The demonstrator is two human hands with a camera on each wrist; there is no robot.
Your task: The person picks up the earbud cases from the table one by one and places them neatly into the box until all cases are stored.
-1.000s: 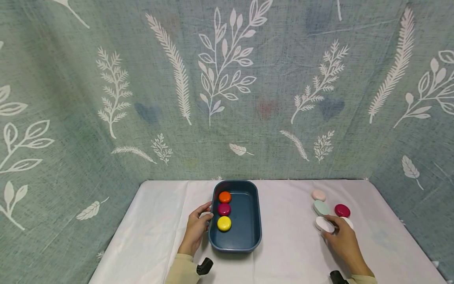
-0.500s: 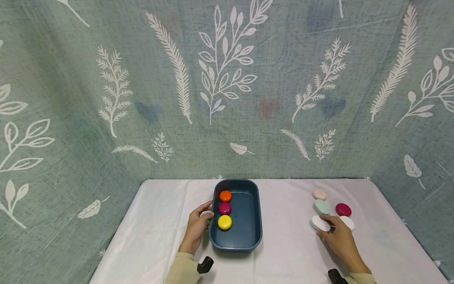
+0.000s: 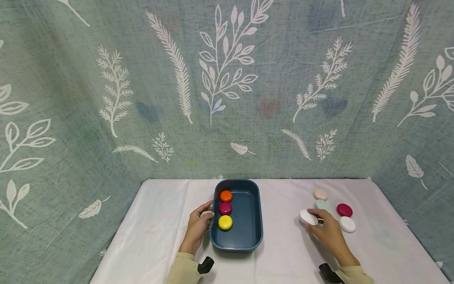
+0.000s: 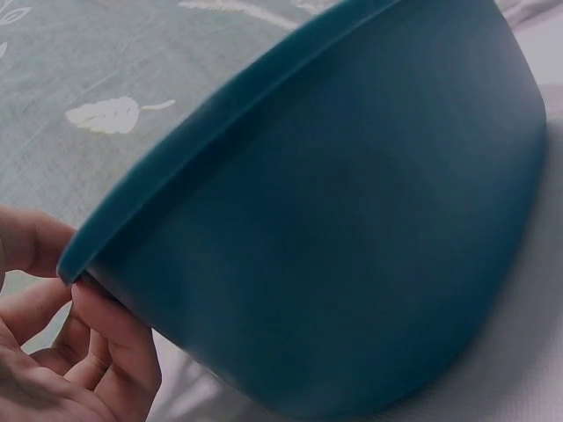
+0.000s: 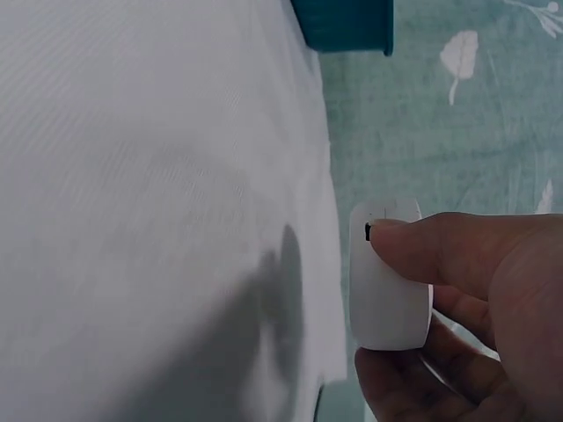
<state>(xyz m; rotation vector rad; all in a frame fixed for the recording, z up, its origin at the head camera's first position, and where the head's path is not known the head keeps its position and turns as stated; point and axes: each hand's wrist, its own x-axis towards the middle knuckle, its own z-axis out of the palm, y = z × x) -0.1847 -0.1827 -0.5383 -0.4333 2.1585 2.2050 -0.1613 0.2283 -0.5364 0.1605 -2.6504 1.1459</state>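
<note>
Three discs lie in the tray (image 3: 248,227), in one row along its left wall: an orange disc (image 3: 226,196) at the far end, a magenta disc (image 3: 225,208) in the middle and a yellow disc (image 3: 225,223) nearest the person. The tray is dark blue with rounded corners and rests on the bench (image 3: 280,240), its long sides running away from the person.

The left hand (image 3: 198,228) pinches the tray's rim on the left side. In the left wrist view, the thumb and fingers grip a corner of the rim from both sides.

The right hand (image 3: 329,236) pinches a white disc (image 3: 307,217) between thumb and fingers. This disc is above the bench, to the right of the tray and well apart from it. It is tilted, and a small dark mark shows on it beside the thumb in the right wrist view.

Four discs lie on the bench near the right hand: a pale pink disc (image 3: 320,194) farthest back; a green disc (image 3: 322,205), partly hidden by the fingers; a red disc (image 3: 344,210); and a second white one (image 3: 347,224) just beside the red disc. A leaf-patterned curtain (image 3: 269,71) hangs behind the bench.
</note>
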